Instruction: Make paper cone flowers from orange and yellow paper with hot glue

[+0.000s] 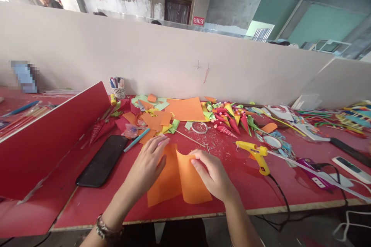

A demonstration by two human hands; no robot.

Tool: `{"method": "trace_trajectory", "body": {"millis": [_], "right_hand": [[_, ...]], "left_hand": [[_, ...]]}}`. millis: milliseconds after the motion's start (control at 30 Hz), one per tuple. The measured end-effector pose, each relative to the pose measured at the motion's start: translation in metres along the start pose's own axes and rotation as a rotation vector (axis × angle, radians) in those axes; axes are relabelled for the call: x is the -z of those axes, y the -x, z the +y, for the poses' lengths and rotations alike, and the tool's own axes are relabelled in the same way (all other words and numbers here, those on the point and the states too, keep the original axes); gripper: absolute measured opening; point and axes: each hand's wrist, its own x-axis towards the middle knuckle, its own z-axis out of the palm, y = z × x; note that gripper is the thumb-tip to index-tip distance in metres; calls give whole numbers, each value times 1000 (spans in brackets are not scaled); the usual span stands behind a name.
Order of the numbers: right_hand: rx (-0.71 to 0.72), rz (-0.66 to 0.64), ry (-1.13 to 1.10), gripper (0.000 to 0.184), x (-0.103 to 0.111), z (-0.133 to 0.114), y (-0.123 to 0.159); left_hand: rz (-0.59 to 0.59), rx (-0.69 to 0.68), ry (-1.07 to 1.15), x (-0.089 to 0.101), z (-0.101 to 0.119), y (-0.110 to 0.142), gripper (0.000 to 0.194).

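Orange paper [191, 187] lies near the table's front edge, its right part curled upward and its left part flat. My right hand [213, 173] pinches the top edge of the curled part between thumb and fingers. Over the upper left of the paper, my left hand [146, 164] has its fingers stretched out and grips nothing; whether it touches the sheet I cannot tell. A thin stick [188, 137] is just beyond the paper. Left of my left hand are a blue pen [136, 140] and a black phone [102, 161].
A yellow glue gun [256, 154] with a cord lies at right. Paper scraps [159, 119], small paper cones [228, 117] and a tape roll [199, 127] spread behind. A red divider [58, 139] stands left, a pen cup [118, 92] at the back.
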Motion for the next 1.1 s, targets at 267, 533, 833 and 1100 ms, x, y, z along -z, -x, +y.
{"method": "trace_trajectory", "body": {"millis": [267, 533, 833, 1100], "right_hand": [[-48, 238, -105, 18, -7, 4, 1], [-286, 515, -211, 26, -16, 18, 7], [-393, 471, -172, 24, -26, 29, 9], [-433, 516, -130, 25, -30, 37, 11]], "left_hand": [[53, 216, 195, -3, 20, -19, 27], [47, 268, 200, -9, 14, -20, 36], [126, 273, 274, -12, 8, -22, 35], [50, 292, 282, -14, -2, -20, 34]]}}
